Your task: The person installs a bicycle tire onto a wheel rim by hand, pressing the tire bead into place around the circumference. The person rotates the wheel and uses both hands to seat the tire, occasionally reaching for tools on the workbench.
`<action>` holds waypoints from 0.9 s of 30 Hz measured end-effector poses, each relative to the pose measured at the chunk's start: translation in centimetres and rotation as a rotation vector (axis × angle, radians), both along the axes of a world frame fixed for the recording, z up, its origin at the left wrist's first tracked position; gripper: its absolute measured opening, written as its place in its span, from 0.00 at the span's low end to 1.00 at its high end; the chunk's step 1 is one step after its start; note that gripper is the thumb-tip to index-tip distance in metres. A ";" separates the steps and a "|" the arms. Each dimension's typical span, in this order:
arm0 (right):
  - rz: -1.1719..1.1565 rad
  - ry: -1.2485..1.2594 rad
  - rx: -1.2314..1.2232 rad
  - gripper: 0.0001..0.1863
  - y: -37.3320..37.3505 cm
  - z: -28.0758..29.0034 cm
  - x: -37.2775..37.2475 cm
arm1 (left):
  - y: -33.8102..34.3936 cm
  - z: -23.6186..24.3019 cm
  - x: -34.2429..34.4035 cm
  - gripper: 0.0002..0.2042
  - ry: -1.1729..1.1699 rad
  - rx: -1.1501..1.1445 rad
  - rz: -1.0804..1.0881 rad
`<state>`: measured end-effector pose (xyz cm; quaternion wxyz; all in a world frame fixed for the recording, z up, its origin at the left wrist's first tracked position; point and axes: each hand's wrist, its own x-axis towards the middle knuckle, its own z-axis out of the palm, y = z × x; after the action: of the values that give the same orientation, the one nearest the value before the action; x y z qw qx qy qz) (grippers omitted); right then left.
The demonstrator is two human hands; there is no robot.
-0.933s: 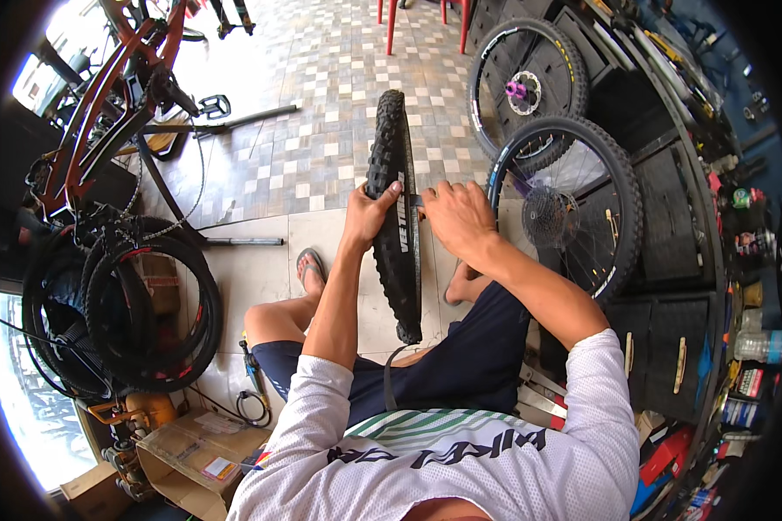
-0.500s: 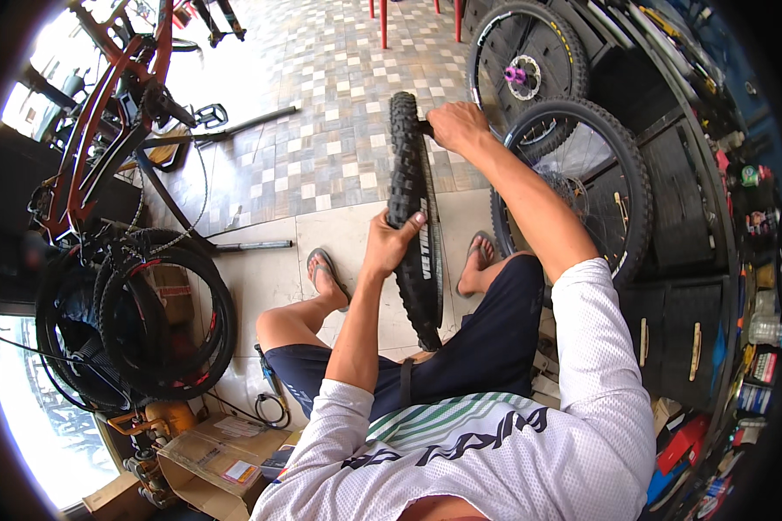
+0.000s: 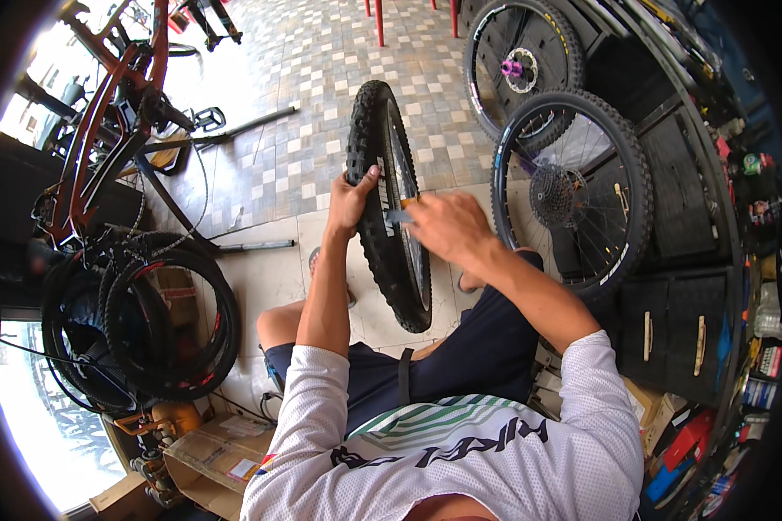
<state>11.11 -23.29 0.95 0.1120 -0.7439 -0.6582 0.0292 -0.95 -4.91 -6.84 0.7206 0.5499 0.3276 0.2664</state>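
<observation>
A black knobby bicycle tyre (image 3: 391, 282) stands upright in front of me, seen nearly edge-on, with pale lettering on its sidewall. My left hand (image 3: 349, 204) wraps round its left side, thumb over the tread edge. At the sidewall facing right, my right hand (image 3: 452, 227) is closed on a small flat grey-blue piece (image 3: 397, 216) with an orange part beside it; its exact kind is unclear. That piece lies against or just over the tyre's side. Whether a rim sits inside the tyre I cannot tell.
Two bicycle wheels lean at the right: a rear wheel with a cassette (image 3: 558, 198) and one with a purple hub (image 3: 518, 69), before dark cabinets (image 3: 673, 334). A red-brown bike frame (image 3: 96, 148) and tyres (image 3: 222, 347) stand left. A cardboard box (image 3: 204, 460) sits lower left.
The tyre has shifted left and tilted, showing more of its inner side. My left hand moved up and left with it. My right hand came down from the tyre's top to its middle.
</observation>
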 end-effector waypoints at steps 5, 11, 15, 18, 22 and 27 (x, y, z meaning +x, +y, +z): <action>0.018 -0.159 -0.010 0.09 -0.1 1.3 3.0 | -0.4 0.3 0.2 0.15 -0.049 -0.046 -0.020; 0.089 -0.335 -0.144 0.09 2.6 2.1 2.2 | -0.7 0.2 0.9 0.16 -0.042 -0.043 -0.020; 0.125 -0.602 -0.148 0.06 3.7 3.0 -1.0 | -1.2 0.2 1.6 0.15 -0.004 0.060 -0.017; 0.140 -0.474 -0.174 0.07 4.2 2.3 0.6 | -1.1 0.2 0.6 0.15 0.068 0.022 -0.026; 0.169 -0.007 0.077 0.17 2.9 -2.7 4.9 | -0.1 0.4 -0.3 0.17 -0.021 -0.040 -0.022; 0.068 0.292 0.548 0.16 3.7 -12.8 3.7 | 0.5 -0.4 0.1 0.21 0.013 -0.015 0.002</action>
<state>14.82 -19.63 -11.88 0.4008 -0.6515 -0.6429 -0.0392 -0.85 -4.39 -7.22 0.7223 0.5459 0.3350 0.2611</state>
